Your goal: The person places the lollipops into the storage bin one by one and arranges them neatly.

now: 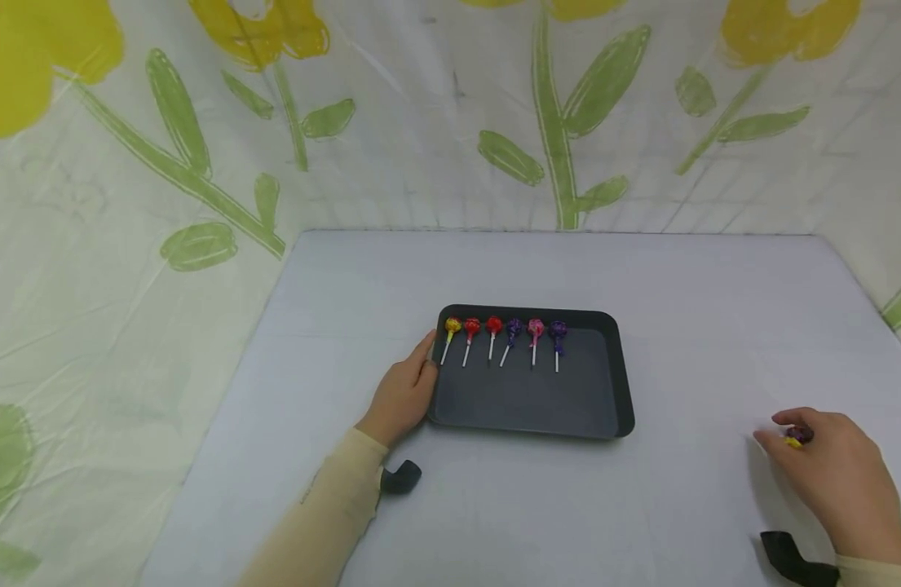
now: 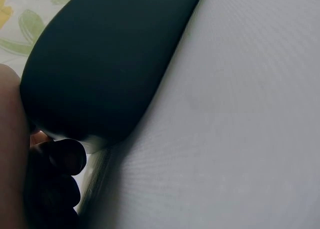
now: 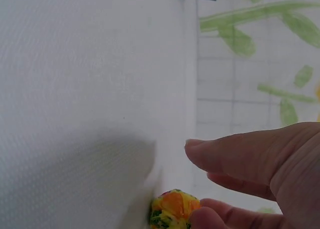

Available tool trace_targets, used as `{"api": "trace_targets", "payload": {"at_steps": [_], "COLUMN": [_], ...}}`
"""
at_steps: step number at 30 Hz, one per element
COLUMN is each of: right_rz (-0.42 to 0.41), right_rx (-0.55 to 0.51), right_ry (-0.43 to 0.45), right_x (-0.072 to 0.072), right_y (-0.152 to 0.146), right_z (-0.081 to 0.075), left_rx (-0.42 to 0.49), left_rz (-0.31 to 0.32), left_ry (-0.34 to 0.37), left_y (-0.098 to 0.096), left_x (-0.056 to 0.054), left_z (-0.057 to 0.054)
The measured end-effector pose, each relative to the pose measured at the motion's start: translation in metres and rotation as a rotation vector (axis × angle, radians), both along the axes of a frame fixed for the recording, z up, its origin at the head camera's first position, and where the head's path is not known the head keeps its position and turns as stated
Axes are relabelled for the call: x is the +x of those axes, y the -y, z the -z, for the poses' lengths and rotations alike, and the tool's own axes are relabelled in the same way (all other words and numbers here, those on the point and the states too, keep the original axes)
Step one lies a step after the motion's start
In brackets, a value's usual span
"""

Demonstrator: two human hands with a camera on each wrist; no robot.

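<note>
A dark grey baking tray (image 1: 523, 399) lies on the table with a row of several wrapped lollipops along its far side: yellow, red, purple and pink, sticks toward the near edge. My left hand (image 1: 402, 395) grips the tray's left rim; the left wrist view shows curled fingers (image 2: 67, 156) at the tray's underside. Off to the right, my right hand (image 1: 839, 469) is low over the table, thumb and fingers apart around purple and yellow wrapped candy (image 1: 798, 436). In the right wrist view a yellow-orange lollipop head (image 3: 175, 209) touches the fingertips, away from the thumb. Its stick is hidden.
The white table (image 1: 494, 505) has its far edge against a hanging sheet (image 1: 421, 147) printed with yellow flowers and green leaves. Black wrist-worn pieces (image 1: 401, 478) jut out beside both wrists. A wide stretch of tabletop separates the tray from the right hand.
</note>
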State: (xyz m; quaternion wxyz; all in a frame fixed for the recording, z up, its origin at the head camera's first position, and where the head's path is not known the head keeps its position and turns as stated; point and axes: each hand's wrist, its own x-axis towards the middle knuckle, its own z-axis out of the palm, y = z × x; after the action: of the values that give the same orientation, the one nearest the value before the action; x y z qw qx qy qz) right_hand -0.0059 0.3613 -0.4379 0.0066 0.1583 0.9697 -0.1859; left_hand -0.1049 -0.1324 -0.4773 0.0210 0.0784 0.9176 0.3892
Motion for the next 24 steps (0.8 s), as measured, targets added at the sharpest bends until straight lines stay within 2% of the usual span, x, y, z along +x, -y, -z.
{"api": "trace_targets", "payload": {"at_steps": [12,24], "right_rz": [0.084,0.076], "right_rx": [0.021,0.017], "right_ry": [0.098,0.127], "right_x": [0.002,0.001], "right_y": [-0.001,0.006], "right_z": [0.008,0.01], "left_rx": [-0.012,-0.004], "left_rz": [-0.008,0.001], "left_ry": [0.004,-0.005], "left_y": [0.0,0.0], "left_x": [-0.001,0.0], "left_z": [0.002,0.0]}}
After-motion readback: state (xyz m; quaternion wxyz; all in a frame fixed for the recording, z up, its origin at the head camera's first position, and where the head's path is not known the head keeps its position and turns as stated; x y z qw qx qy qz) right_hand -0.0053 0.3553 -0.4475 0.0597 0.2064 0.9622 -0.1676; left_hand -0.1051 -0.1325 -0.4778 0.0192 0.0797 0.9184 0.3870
